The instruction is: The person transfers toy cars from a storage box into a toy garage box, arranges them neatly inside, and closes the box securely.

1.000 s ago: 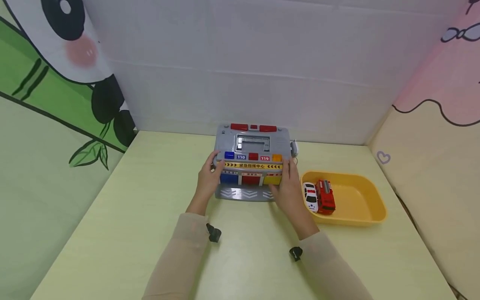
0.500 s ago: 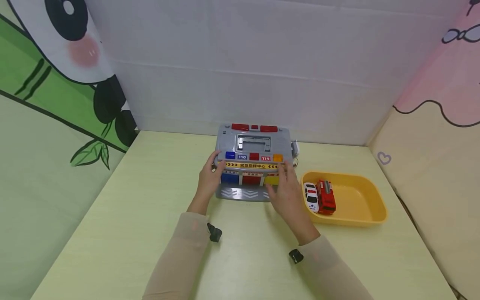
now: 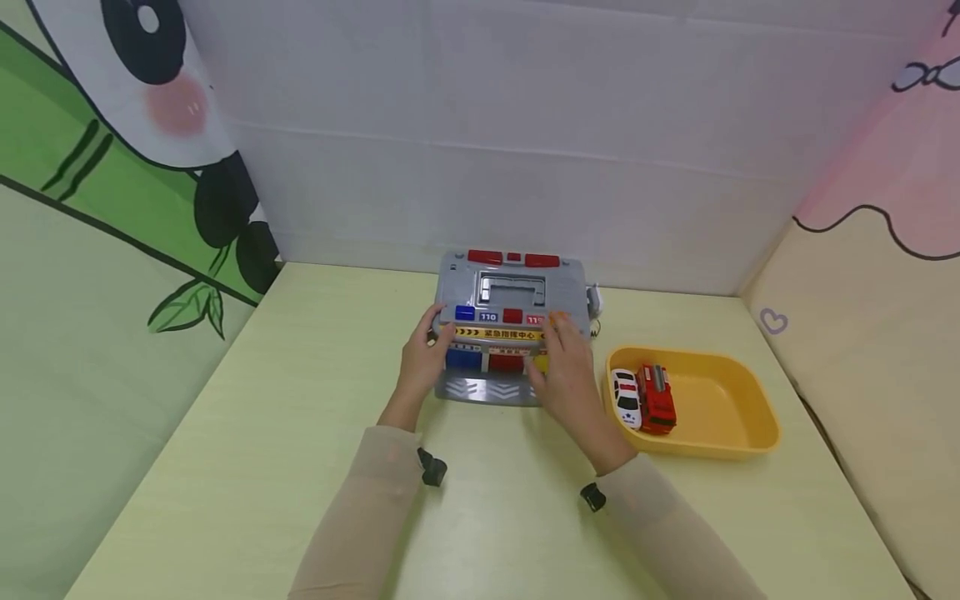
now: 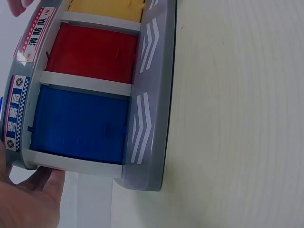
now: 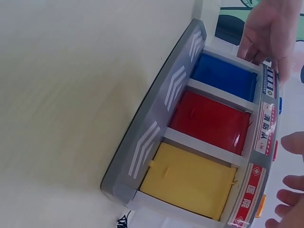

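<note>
A grey toy emergency-station garage [image 3: 463, 287] stands at the back middle of the table in the head view. Its front has blue [image 4: 78, 124], red [image 4: 92, 54] and yellow [image 5: 190, 179] doors, all down, above a grey ramp [image 3: 480, 388] with white chevrons. My left hand [image 3: 422, 362] grips the garage's left end, thumb at the front edge and fingers around the side. My right hand [image 3: 567, 367] reaches over the front right corner, its fingers loosely extended at the orange button [image 5: 260, 206]. In the head view it overlaps the yellow door.
A yellow tray [image 3: 720, 408] sits on the table to the right of the garage. Side by side at its left end lie a white toy police car [image 3: 626, 400] and a red toy fire truck [image 3: 657, 400]. A pale wall [image 3: 510, 167] rises close behind the garage.
My right hand has shifted left from the garage's right side, its fingertips now over the orange button. My left hand keeps its grip on the left end.
</note>
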A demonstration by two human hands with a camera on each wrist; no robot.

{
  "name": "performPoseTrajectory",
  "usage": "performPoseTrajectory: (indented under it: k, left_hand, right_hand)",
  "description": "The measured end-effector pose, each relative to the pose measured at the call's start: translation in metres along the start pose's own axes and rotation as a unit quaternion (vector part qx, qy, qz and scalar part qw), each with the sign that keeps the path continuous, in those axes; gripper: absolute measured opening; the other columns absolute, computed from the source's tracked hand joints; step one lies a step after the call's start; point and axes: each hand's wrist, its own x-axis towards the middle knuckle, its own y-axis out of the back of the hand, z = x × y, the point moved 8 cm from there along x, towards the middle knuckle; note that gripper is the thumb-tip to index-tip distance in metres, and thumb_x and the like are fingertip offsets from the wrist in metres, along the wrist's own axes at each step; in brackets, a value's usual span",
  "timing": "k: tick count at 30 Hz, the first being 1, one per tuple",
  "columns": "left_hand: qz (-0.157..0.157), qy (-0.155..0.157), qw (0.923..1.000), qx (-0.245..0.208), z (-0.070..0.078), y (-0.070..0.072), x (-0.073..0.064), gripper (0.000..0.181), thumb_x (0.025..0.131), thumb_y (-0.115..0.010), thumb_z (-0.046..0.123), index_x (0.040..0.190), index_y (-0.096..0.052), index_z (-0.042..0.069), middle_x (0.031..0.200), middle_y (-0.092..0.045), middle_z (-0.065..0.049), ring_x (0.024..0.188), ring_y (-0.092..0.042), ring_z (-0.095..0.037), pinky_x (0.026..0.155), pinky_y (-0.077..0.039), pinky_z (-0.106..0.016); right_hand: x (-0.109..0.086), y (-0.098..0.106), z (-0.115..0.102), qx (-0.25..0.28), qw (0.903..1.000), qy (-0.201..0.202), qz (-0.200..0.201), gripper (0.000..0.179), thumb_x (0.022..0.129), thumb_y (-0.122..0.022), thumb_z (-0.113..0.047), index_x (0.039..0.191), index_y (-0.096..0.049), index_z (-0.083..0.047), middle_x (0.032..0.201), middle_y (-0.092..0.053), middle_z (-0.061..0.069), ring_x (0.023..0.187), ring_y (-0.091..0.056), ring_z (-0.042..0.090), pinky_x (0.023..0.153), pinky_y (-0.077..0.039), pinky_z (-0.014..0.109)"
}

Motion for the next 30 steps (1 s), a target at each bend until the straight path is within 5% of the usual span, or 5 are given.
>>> performPoseTrajectory:
  k: [10,23,30]
  left_hand:
    - [0.001,-0.002,1.0000,-0.001,0.003,0.000,-0.001,0.045,0.100,-0.050,0.042,0.143,-0.044,0.030,0.128,-0.056,-0.012,0.109,-0.054,-0.031,0.088,-0.047,-0.050]
    - [0.001,0.003,1.0000,0.005,0.002,-0.002,-0.002,0.046,0.100,-0.049,0.042,0.144,-0.043,0.030,0.135,-0.053,-0.014,0.118,-0.052,-0.033,0.093,-0.045,-0.052]
    - [0.002,0.001,1.0000,0.004,0.003,-0.002,-0.003,0.046,0.101,-0.049,0.041,0.144,-0.043,0.030,0.135,-0.054,-0.013,0.119,-0.052,-0.033,0.095,-0.044,-0.053]
  right_hand:
    - [0.023,-0.001,-0.004,-0.028,0.9987,0.036,-0.021,0.055,0.094,-0.066,-0.030,0.136,-0.052,0.002,0.141,-0.048,0.017,0.134,-0.034,0.032,0.110,-0.020,0.052]
    - [0.045,-0.014,0.009,-0.039,0.9974,0.008,-0.060,0.051,0.098,-0.056,-0.042,0.131,-0.059,-0.004,0.134,-0.055,0.015,0.127,-0.043,0.030,0.108,-0.022,0.049]
    - [0.054,-0.014,0.011,-0.017,0.9986,-0.012,-0.049,0.045,0.100,-0.053,-0.040,0.121,-0.066,-0.003,0.123,-0.060,0.014,0.118,-0.048,0.032,0.105,-0.027,0.051]
